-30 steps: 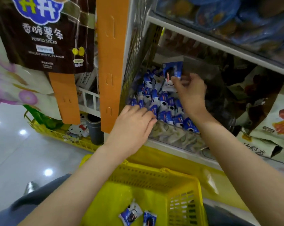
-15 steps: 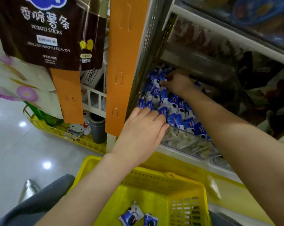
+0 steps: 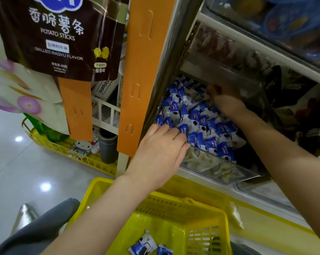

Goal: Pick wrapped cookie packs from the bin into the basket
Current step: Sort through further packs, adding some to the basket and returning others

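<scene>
Head camera looks down at a shelf unit [image 3: 266, 46] filling the right and far side of the scene, with a brown potato sticks bag [image 3: 63, 34] hanging at far left beside a tall orange panel [image 3: 146, 52]. At the near edge sits the yellow basket [image 3: 174, 205], below and in front of the shelf. Above it, a clear bin [image 3: 216, 168] stands tilted on the shelf, just right of the orange panel.

The left hand [image 3: 161, 153] reaches over the bin's near left corner. Its fingers [image 3: 175, 137] lie fairly straight and close together, resting on top of the packs there and curled round nothing. The right hand [image 3: 223, 100] is pushed deep into the far side of the bin, among the packs. It is blurred, and I cannot tell whether its fingers are spread or gripping a pack.

The blue-and-white cookie packs [image 3: 201, 122] are heaped in the bin, filling it from the near wall to the far end. Two more packs [image 3: 141, 244] lie side by side on the basket's floor, at its near edge.
</scene>
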A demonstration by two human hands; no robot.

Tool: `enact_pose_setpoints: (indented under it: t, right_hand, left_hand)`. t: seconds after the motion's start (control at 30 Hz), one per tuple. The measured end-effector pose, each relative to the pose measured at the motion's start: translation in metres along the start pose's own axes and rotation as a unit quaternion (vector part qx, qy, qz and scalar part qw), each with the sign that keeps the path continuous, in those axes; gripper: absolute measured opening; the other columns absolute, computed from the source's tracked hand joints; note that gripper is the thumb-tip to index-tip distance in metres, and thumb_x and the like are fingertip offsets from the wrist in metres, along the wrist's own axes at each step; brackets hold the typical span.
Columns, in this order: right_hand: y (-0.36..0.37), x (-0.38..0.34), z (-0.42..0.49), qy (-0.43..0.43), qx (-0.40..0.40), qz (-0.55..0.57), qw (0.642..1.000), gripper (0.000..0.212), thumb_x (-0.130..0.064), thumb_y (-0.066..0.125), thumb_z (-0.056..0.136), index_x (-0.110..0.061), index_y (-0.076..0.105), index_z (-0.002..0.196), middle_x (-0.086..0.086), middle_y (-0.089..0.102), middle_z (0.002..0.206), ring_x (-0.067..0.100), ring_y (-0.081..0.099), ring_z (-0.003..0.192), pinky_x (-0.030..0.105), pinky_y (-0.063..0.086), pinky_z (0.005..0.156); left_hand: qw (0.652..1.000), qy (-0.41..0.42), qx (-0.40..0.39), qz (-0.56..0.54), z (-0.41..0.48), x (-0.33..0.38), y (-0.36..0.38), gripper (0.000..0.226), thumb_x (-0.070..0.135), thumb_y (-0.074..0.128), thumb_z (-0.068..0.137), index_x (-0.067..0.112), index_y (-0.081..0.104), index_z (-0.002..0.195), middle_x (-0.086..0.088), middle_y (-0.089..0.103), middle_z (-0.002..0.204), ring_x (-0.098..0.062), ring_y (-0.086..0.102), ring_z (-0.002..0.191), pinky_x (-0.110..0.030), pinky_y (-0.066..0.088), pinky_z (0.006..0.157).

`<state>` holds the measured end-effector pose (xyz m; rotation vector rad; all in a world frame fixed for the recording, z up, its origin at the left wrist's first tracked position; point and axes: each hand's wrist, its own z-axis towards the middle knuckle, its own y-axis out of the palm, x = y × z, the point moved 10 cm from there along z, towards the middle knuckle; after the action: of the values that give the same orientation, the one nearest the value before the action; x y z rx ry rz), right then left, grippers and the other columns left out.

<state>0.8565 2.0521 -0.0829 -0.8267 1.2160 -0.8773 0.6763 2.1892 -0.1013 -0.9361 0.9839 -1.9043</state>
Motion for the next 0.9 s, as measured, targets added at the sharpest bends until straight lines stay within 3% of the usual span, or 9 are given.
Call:
enact_pose_setpoints:
  t: [0.1, 0.2, 0.33, 0.47, 0.53, 0.6, 0.7, 0.8, 0.9]
  right_hand:
    - [0.011, 0.017, -0.002, 0.025, -0.054, -0.046, 0.997, 0.025, -0.025, 0.041, 0.098, -0.008, 0.059, 0.104, 0.006, 0.055, 0.085, 0.014, 0.050, 0.066, 0.023, 0.040, 0.061]
    - [0.033, 0.021, -0.006, 0.038, -0.139, -0.077, 0.986, 0.029, -0.033, 0.046, 0.096, -0.008, 0.059, 0.104, 0.011, 0.055, 0.086, 0.021, 0.056, 0.071, 0.030, 0.047, 0.063]
    - [0.042, 0.027, -0.005, 0.095, -0.172, -0.082, 0.977, 0.032, -0.035, 0.052, 0.093, -0.006, 0.057, 0.106, 0.012, 0.060, 0.086, 0.020, 0.054, 0.067, 0.028, 0.044, 0.054]
    - [0.044, 0.033, -0.001, 0.130, -0.179, -0.099, 0.970, 0.041, -0.028, 0.060, 0.088, 0.000, 0.054, 0.117, 0.019, 0.060, 0.112, 0.027, 0.055, 0.087, 0.029, 0.044, 0.064]
    - [0.043, 0.032, 0.001, 0.132, -0.173, -0.079, 0.973, 0.039, -0.025, 0.061, 0.087, -0.002, 0.055, 0.118, 0.019, 0.059, 0.114, 0.027, 0.056, 0.091, 0.032, 0.048, 0.075]
    - [0.038, 0.027, 0.001, 0.110, -0.141, -0.073, 0.981, 0.034, -0.024, 0.061, 0.087, -0.005, 0.056, 0.116, 0.017, 0.059, 0.112, 0.026, 0.057, 0.091, 0.035, 0.048, 0.084]
    - [0.015, 0.015, -0.005, 0.055, -0.034, -0.048, 0.997, 0.026, -0.025, 0.059, 0.089, -0.012, 0.055, 0.111, 0.013, 0.060, 0.105, 0.020, 0.054, 0.083, 0.037, 0.048, 0.081]
    - [-0.011, -0.009, -0.028, -0.039, 0.061, -0.025, 0.997, 0.029, -0.024, 0.058, 0.089, -0.014, 0.053, 0.116, 0.009, 0.060, 0.109, 0.016, 0.056, 0.090, 0.029, 0.045, 0.076]
    - [-0.031, -0.036, -0.070, -0.103, 0.117, 0.012, 0.988, 0.031, -0.026, 0.061, 0.087, -0.016, 0.055, 0.115, 0.000, 0.061, 0.104, 0.005, 0.056, 0.084, 0.023, 0.046, 0.072]
  left_hand:
    - [1.000, 0.001, 0.009, 0.003, -0.001, 0.000, 0.000, 0.040, 0.030, 0.026, 0.094, 0.018, 0.064, 0.090, 0.003, 0.064, 0.082, -0.018, 0.056, 0.078, -0.035, 0.042, 0.078]
    - [1.000, 0.004, 0.015, 0.004, 0.001, 0.000, -0.001, 0.039, 0.030, 0.027, 0.094, 0.018, 0.064, 0.089, 0.002, 0.064, 0.082, -0.018, 0.056, 0.077, -0.035, 0.042, 0.076]
    - [1.000, 0.009, 0.028, 0.005, 0.000, 0.001, -0.002, 0.037, 0.030, 0.030, 0.093, 0.017, 0.064, 0.088, 0.002, 0.064, 0.081, -0.019, 0.056, 0.076, -0.035, 0.044, 0.075]
    - [0.999, 0.011, 0.035, 0.004, 0.000, 0.001, -0.004, 0.038, 0.029, 0.030, 0.092, 0.017, 0.065, 0.087, 0.001, 0.065, 0.080, -0.019, 0.057, 0.075, -0.034, 0.044, 0.074]
    - [0.999, 0.010, 0.032, -0.004, 0.000, 0.001, -0.003, 0.038, 0.029, 0.030, 0.092, 0.017, 0.066, 0.088, 0.001, 0.065, 0.080, -0.019, 0.056, 0.076, -0.035, 0.043, 0.075]
    - [0.999, 0.009, 0.030, -0.011, 0.000, 0.001, -0.003, 0.037, 0.029, 0.031, 0.092, 0.017, 0.065, 0.089, 0.001, 0.065, 0.080, -0.019, 0.056, 0.076, -0.034, 0.042, 0.075]
    - [1.000, 0.014, 0.028, -0.004, 0.000, 0.000, -0.002, 0.035, 0.028, 0.032, 0.092, 0.017, 0.065, 0.087, 0.001, 0.065, 0.079, -0.019, 0.056, 0.075, -0.033, 0.043, 0.074]
    - [1.000, 0.016, 0.018, -0.004, 0.000, 0.000, 0.000, 0.035, 0.029, 0.032, 0.093, 0.017, 0.065, 0.089, 0.001, 0.064, 0.082, -0.019, 0.055, 0.078, -0.034, 0.038, 0.078]
    - [0.999, 0.008, 0.003, -0.038, -0.002, 0.000, 0.003, 0.037, 0.029, 0.027, 0.095, 0.017, 0.062, 0.097, 0.001, 0.063, 0.091, -0.019, 0.053, 0.088, -0.029, 0.027, 0.084]
